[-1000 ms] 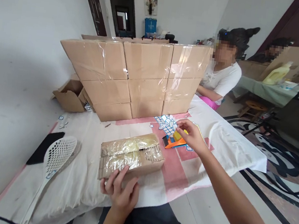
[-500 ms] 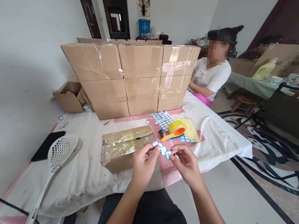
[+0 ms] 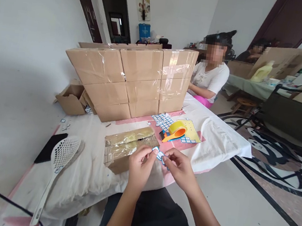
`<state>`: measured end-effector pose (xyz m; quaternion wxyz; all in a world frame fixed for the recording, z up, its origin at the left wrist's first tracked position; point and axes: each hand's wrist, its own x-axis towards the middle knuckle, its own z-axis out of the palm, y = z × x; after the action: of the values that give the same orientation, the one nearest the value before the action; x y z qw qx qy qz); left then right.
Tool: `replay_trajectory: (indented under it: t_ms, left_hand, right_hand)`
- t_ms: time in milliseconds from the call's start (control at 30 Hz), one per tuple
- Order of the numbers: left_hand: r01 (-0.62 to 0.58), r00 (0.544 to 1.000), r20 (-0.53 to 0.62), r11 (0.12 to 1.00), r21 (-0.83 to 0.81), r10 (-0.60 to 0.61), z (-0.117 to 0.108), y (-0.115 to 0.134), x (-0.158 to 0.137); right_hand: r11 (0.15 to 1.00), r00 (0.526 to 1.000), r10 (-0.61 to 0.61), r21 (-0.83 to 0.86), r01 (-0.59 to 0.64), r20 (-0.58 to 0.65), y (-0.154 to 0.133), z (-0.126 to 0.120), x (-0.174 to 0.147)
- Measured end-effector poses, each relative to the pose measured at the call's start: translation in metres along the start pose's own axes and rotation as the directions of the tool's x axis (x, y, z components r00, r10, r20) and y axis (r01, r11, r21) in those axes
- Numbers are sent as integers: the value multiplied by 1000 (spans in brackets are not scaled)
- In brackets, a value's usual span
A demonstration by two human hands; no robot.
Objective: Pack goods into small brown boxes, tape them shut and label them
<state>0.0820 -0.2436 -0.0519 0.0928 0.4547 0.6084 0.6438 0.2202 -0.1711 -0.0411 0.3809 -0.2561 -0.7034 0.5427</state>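
Observation:
Between my two hands stretches a short strip of blue-bordered white stickers (image 3: 160, 155). My left hand (image 3: 142, 165) pinches its left end, and my right hand (image 3: 181, 168) pinches the right part, covering some of it. Just left of my hands a taped cardboard box (image 3: 124, 144) lies on the table, its top covered with shiny tape. Beyond my hands rests a tape dispenser (image 3: 175, 133) with an orange handle and a yellow roll. Behind it are a sheet of the same stickers (image 3: 162, 121) and a yellow card (image 3: 193, 129).
A wall of stacked cardboard boxes (image 3: 140, 85) stands at the table's back. To the left lie a white slotted skimmer (image 3: 63, 153), a black flat object (image 3: 48, 149) and an opened carton (image 3: 72, 99). Another person (image 3: 210, 76) sits behind the table's far right side.
My right hand has moved left along the sticker strip, closer to my left hand, so less of the strip shows. The view has shifted slightly.

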Motion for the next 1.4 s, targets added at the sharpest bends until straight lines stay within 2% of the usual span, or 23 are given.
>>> replay_trajectory:
  t_ms: [67, 167, 233, 300, 400, 467, 500, 567, 633, 767, 900, 1067, 1200, 1400]
  left_hand:
    - [18, 993, -116, 999, -34, -22, -5, -2, 1]
    - [66, 946, -308, 992, -112, -98, -17, -5, 3]
    - [95, 925, -351, 984, -148, -143, -28, -6, 5]
    - [134, 915, -356, 977, -168, -187, -36, -6, 5]
    - [172, 911, -347, 970, -173, -223, -42, -2, 6]
    - [167, 911, -350, 972, -165, -216, -42, 0, 6]
    - [164, 912, -350, 973, -163, -212, -42, 0, 6]
    - [164, 914, -347, 973, -160, -211, -41, 0, 6]
    - [164, 911, -355, 974, -157, -210, -41, -2, 5]
    - [151, 909, -367, 976, -156, -199, -43, -5, 3]
    - [148, 927, -323, 976, -157, -193, -44, -4, 3]
    - [153, 922, -334, 977, -150, -196, -43, -7, 2]
    - [147, 929, -322, 981, -128, -181, -43, -9, 1]
    - [98, 937, -323, 989, -111, -129, -43, -9, 0]
  right_hand:
    - [1000, 1000, 18, -4, -18, 9, 4, 1, -3]
    - [997, 997, 72, 9, -73, 18, 14, -4, -4]
    - [996, 996, 85, -2, -85, 13, 21, -14, 5]
    - [998, 999, 45, -47, -46, -30, 25, -29, 25]
    - [984, 994, -65, -173, 49, -88, 26, -56, 80]
    - [944, 995, -90, -323, 69, -50, 26, -70, 129]
    - [902, 998, -55, -430, 37, -31, 27, -75, 154]
    - [734, 993, 118, -675, -70, 25, 31, -81, 203]
    - [629, 972, 234, -767, -123, 36, 37, -81, 245]
    - [533, 910, 406, -832, -156, 89, 55, -77, 294]
    - [454, 826, 548, -876, -160, 133, 72, -72, 314]
    - [319, 724, 678, -938, -134, 127, 88, -67, 326]
    - [261, 710, 694, -961, -94, 119, 96, -70, 330]
    - [229, 682, 716, -973, -32, 147, 101, -80, 328]
